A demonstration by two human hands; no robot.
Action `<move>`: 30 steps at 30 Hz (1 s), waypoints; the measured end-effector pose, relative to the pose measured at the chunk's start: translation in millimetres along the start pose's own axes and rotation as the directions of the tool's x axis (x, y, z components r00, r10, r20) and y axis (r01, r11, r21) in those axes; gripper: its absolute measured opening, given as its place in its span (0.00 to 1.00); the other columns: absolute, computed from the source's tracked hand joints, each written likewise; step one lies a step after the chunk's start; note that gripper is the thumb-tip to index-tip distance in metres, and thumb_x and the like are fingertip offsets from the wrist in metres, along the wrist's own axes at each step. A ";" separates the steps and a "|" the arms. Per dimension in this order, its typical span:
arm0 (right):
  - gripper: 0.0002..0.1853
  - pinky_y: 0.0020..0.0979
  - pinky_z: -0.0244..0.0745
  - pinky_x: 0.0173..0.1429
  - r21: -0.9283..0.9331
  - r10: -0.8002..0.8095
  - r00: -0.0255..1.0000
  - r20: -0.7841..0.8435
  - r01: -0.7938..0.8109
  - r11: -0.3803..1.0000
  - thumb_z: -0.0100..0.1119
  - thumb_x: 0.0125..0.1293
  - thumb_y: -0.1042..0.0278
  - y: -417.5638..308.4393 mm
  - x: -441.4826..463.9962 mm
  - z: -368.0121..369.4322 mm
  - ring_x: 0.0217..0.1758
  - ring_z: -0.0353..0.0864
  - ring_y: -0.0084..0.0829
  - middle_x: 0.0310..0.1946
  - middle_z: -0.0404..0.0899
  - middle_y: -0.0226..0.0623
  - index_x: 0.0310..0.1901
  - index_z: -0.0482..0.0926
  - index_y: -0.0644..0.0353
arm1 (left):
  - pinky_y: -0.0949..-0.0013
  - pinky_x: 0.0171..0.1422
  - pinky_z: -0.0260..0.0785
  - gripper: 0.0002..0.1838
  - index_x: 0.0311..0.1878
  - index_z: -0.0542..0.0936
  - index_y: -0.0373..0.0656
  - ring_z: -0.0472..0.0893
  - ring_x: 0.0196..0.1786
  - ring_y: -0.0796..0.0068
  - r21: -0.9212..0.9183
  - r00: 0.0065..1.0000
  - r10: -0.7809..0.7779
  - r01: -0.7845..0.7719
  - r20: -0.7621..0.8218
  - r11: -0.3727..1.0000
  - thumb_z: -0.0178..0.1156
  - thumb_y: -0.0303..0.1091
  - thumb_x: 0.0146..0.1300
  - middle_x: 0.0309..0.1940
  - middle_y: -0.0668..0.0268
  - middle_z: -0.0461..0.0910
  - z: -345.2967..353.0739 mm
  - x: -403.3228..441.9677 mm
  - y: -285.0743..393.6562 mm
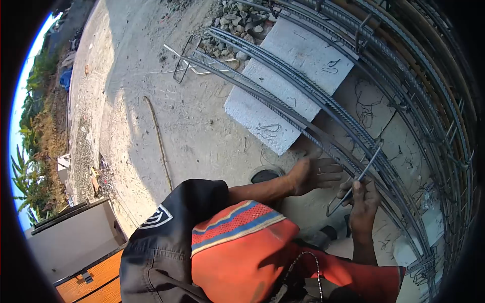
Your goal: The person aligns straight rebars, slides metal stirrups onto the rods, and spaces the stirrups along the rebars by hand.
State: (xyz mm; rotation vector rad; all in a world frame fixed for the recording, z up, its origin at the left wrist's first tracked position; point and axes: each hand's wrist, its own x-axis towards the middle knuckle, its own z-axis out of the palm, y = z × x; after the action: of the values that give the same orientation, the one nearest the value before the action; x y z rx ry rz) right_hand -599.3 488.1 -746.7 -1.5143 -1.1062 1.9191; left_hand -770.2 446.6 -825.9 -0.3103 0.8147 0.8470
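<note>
My right hand (pixel 362 198) is closed on a bent steel stirrup (pixel 371 160), a thin rod loop that crosses the bundle of rebar. Part of the loop is hidden behind my fingers and the bars. My left hand (pixel 314 174) is open beside the same rebar (pixel 283 103), its fingers stretched toward the bars. Whether those fingertips touch the steel I cannot tell. The long ribbed bars run from upper left to lower right over pale concrete blocks (pixel 278 96). Another rectangular stirrup (pixel 186 59) hangs around their far end.
A dense stack of rebar (pixel 429 86) curves along the right side. Short tie wires (pixel 269 128) lie on the blocks. Gravel (pixel 235 22) is heaped at the top, and a stick (pixel 159 136) lies on the ground. An orange-and-grey box-like object (pixel 91 275) stands at lower left.
</note>
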 end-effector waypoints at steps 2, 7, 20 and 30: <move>0.14 0.21 0.72 0.30 0.004 -0.012 0.998 0.056 0.012 1.000 0.51 0.69 0.60 -2.8 8.5 15.6 0.28 0.80 0.24 0.30 0.80 0.40 0.42 0.69 0.65 | 0.62 0.58 0.66 0.33 0.67 0.63 0.40 0.73 0.56 0.66 0.299 0.996 -0.008 -0.018 0.084 0.954 0.40 0.56 0.70 0.57 0.57 0.73 -7.5 -36.6 2.4; 0.14 0.20 0.72 0.30 -0.066 -0.145 0.977 0.158 0.157 0.985 0.53 0.68 0.60 -7.8 39.8 66.0 0.27 0.78 0.22 0.31 0.80 0.38 0.42 0.71 0.66 | 0.71 0.46 0.71 0.36 0.67 0.62 0.41 0.78 0.43 0.74 0.623 0.859 0.441 -0.499 0.261 0.602 0.57 0.53 0.63 0.38 0.63 0.80 -7.7 -70.9 21.5; 0.50 0.45 0.67 0.58 -0.938 -0.563 0.768 0.306 0.343 -0.042 0.79 0.33 0.64 -40.0 41.7 14.0 0.57 0.73 0.47 0.54 0.72 0.51 0.63 0.64 0.58 | 0.73 0.29 0.59 0.18 0.37 0.76 0.38 0.64 0.25 0.84 0.757 0.656 0.749 -0.536 0.093 0.375 0.46 0.44 0.71 0.19 0.75 0.65 -4.5 -64.7 51.5; 0.28 0.46 0.73 0.44 -0.922 -0.468 0.830 0.302 0.379 0.077 0.60 0.39 0.79 -9.9 68.0 -36.3 0.39 0.79 0.55 0.37 0.78 0.52 0.49 0.70 0.65 | 0.67 0.28 0.65 0.14 0.31 0.79 0.33 0.70 0.21 0.75 0.910 0.397 0.886 -0.410 0.238 -0.060 0.54 0.36 0.67 0.18 0.55 0.75 5.3 -81.8 91.3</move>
State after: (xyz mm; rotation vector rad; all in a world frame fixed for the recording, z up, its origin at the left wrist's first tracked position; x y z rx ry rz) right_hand -586.1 556.6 -781.0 -1.3808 -2.6676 0.5444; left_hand -869.2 463.7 -755.5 1.1589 1.8790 1.1376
